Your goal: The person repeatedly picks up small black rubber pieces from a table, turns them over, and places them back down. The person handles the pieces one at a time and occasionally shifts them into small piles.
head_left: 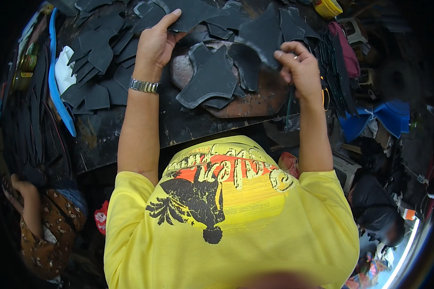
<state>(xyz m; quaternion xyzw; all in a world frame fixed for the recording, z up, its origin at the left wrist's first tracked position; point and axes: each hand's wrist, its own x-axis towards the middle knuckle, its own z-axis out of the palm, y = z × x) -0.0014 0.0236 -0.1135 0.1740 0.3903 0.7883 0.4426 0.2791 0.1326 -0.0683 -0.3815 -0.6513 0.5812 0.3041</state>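
Note:
At the far side of the table, my left hand [160, 42] is closed on the edge of a black cut sheet piece [190, 13], thumb on top. My right hand [301, 67] has curled fingers pinching the lower edge of another curved black piece [263, 31]. A thin dark strip [289, 108] hangs below the right hand; whether it is held there I cannot tell. Between my hands, a black piece with pale edges [210, 79] lies on top of others, over a round grey block [181, 70] and a reddish-brown board [265, 96].
Stacks of similar black pieces [94, 45] cover the table's left and far sides. A blue strip [58, 72] borders the left. A yellow tub [328, 7] stands far right, above blue sheet material [376, 120]. Another person in a patterned brown top [53, 226] sits at lower left.

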